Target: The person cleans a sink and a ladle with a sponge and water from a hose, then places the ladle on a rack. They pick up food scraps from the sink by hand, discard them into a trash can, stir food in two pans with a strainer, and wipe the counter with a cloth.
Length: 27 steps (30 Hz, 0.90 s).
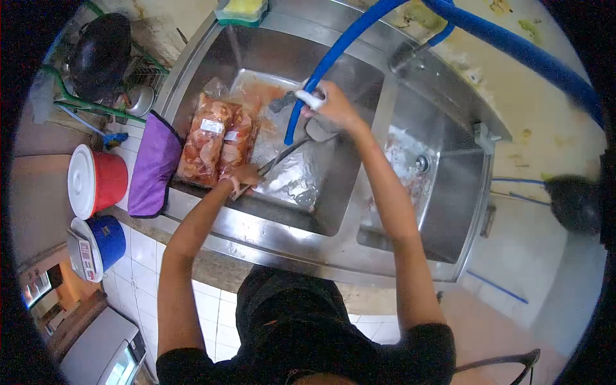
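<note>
My left hand (244, 180) is closed around the handle of a long-handled metal utensil (282, 154), held low in the large sink basin (359, 102). Its broad, rounded grey head lies below my right hand (332, 107). That hand is closed on a blue hose (327, 59), with something white at its fingers, and the hose end hangs over the utensil. Left of the hose, two clear plastic packs of raw reddish meat (206, 146) with white labels lie side by side, right by my left hand. Reddish liquid and wet shine cover part of the basin floor.
A smaller basin (420, 212) with a drain adjoins on the right. A purple cloth (154, 167) drapes over the left rim; a yellow-green sponge (242, 9) sits at the back. Red (110, 183) and blue (109, 240) buckets and a black wok (99, 56) stand left.
</note>
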Available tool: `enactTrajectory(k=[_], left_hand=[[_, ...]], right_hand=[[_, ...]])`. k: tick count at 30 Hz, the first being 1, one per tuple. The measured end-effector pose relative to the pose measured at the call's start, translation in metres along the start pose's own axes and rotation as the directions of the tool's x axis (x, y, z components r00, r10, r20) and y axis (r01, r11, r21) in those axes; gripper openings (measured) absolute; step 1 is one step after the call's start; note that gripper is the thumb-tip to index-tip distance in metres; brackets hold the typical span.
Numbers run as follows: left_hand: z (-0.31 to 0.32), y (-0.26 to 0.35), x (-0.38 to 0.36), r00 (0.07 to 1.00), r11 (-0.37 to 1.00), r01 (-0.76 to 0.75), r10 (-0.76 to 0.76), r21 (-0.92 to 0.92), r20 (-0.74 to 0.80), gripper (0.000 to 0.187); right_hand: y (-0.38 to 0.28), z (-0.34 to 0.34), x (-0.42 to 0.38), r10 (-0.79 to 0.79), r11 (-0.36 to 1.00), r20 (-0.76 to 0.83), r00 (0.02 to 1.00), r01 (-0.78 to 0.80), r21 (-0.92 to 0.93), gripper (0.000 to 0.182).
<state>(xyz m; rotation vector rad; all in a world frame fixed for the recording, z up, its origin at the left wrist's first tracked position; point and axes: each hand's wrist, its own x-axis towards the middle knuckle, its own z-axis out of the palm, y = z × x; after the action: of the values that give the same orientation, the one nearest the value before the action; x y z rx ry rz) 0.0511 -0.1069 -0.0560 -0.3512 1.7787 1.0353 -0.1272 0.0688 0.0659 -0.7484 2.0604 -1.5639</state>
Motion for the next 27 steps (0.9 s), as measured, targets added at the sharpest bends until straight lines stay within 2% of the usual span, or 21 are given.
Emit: enactTrajectory(k=[1, 3, 5, 6, 7, 9, 10, 11, 13, 14, 15, 17, 18, 19, 21, 22, 23, 24, 25, 26, 27], left_hand=[[-0.003, 0.004, 0.008, 0.991, 0.982, 0.109, -0.120, 0.152, 0.061, 0.038], [0.001, -0.002, 0.021, 0.987, 0.992, 0.086, -0.096, 0.088, 0.127, 0.037], [0.011, -0.001, 0.023, 0.990, 0.993, -0.061, 0.073, -0.099, 0.124, 0.035], [0.017, 0.002, 0.028, 0.985, 0.983, 0.067, -0.037, -0.173, 0.171, 0.033], [0.021, -0.008, 0.046, 0.984, 0.984, 0.063, -0.033, -0.165, 0.177, 0.033], [0.031, -0.023, 0.081, 0.965, 0.914, -0.070, 0.163, -0.401, 0.203, 0.032], [0.031, -0.017, 0.080, 0.967, 0.850, -0.070, 0.186, -0.523, 0.173, 0.033], [0.031, -0.006, 0.075, 0.965, 0.854, -0.074, 0.191, -0.515, 0.179, 0.033], [0.033, 0.012, 0.067, 0.967, 0.739, -0.138, 0.244, -0.660, 0.072, 0.034], [0.040, 0.032, 0.047, 0.970, 0.716, -0.235, 0.213, -0.658, -0.115, 0.035], [0.041, 0.045, 0.028, 0.969, 0.717, -0.239, 0.217, -0.654, -0.117, 0.035], [0.042, 0.062, 0.004, 0.838, 0.542, -0.421, 0.539, -0.727, -0.083, 0.037], [0.040, 0.070, 0.001, 0.806, 0.538, -0.449, 0.589, -0.714, -0.063, 0.037], [0.039, 0.074, 0.003, 0.800, 0.543, -0.450, 0.598, -0.709, -0.049, 0.037], [0.042, 0.072, 0.017, 0.724, 0.388, -0.599, 0.636, -0.701, -0.267, 0.036], [0.037, 0.070, 0.028, 0.617, 0.295, -0.664, 0.735, -0.687, -0.281, 0.032], [0.039, 0.076, 0.027, 0.611, 0.297, -0.658, 0.747, -0.691, -0.260, 0.032], [0.038, 0.085, 0.021, 0.443, 0.271, -0.860, 0.817, -0.433, -0.369, 0.030], [0.037, 0.093, 0.014, 0.243, 0.207, -0.970, 0.873, -0.129, -0.423, 0.028], [0.040, 0.104, -0.002, 0.268, 0.314, -0.949, 0.830, 0.013, -0.489, 0.030], [0.041, 0.103, 0.003, 0.271, 0.314, -0.949, 0.833, 0.009, -0.483, 0.030]], right_hand=[[0.006, 0.002, 0.002, 0.033, 0.999, -0.012, 0.999, -0.033, -0.029, 0.029], [0.015, 0.000, 0.006, -0.008, 0.995, -0.071, 0.997, 0.001, -0.100, 0.029], [0.021, 0.000, 0.007, -0.144, 0.986, -0.053, 0.988, 0.139, -0.088, 0.027], [-0.008, 0.006, -0.005, 0.109, 0.994, 0.045, 0.993, -0.107, -0.032, 0.024], [-0.011, 0.015, -0.010, 0.113, 0.993, 0.035, 0.993, -0.111, -0.034, 0.024], [-0.016, 0.025, -0.018, -0.135, 0.985, 0.103, 0.985, 0.145, -0.094, 0.022], [-0.020, 0.024, -0.023, -0.088, 0.994, 0.080, 0.993, 0.093, -0.063, 0.023], [-0.018, 0.019, -0.023, -0.086, 0.993, 0.069, 0.994, 0.091, -0.070, 0.023], [-0.011, 0.010, -0.021, 0.002, 0.938, -0.028, 1.000, -0.011, -0.345, 0.023], [-0.027, 0.009, -0.024, 0.140, 0.956, 0.016, 0.990, -0.131, -0.264, 0.016], [-0.025, 0.011, -0.025, 0.136, 0.956, 0.012, 0.991, -0.128, -0.265, 0.016], [-0.022, 0.014, -0.030, -0.136, 0.982, 0.101, 0.986, 0.148, -0.116, 0.017], [-0.034, 0.012, -0.034, 0.066, 0.997, 0.107, 0.992, -0.070, 0.029, 0.018], [-0.033, 0.006, -0.031, 0.069, 0.997, 0.089, 0.994, -0.071, 0.023, 0.018], [-0.021, -0.018, -0.015, -0.176, 0.890, 0.003, 0.984, 0.160, -0.426, 0.021], [-0.019, -0.027, -0.004, -0.014, 0.928, -0.125, 0.992, -0.034, -0.372, 0.022], [-0.019, -0.038, 0.005, 0.022, 0.942, -0.165, 0.986, -0.076, -0.326, 0.023], [-0.039, -0.046, 0.001, 0.024, 0.959, -0.132, 0.991, -0.060, -0.277, 0.024], [-0.059, -0.053, -0.001, 0.023, 0.974, -0.094, 0.995, -0.044, -0.224, 0.025], [-0.063, -0.060, 0.001, 0.028, 0.973, -0.105, 0.994, -0.051, -0.227, 0.025], [-0.066, -0.069, 0.006, 0.027, 0.983, -0.072, 0.997, -0.040, -0.182, 0.026]])
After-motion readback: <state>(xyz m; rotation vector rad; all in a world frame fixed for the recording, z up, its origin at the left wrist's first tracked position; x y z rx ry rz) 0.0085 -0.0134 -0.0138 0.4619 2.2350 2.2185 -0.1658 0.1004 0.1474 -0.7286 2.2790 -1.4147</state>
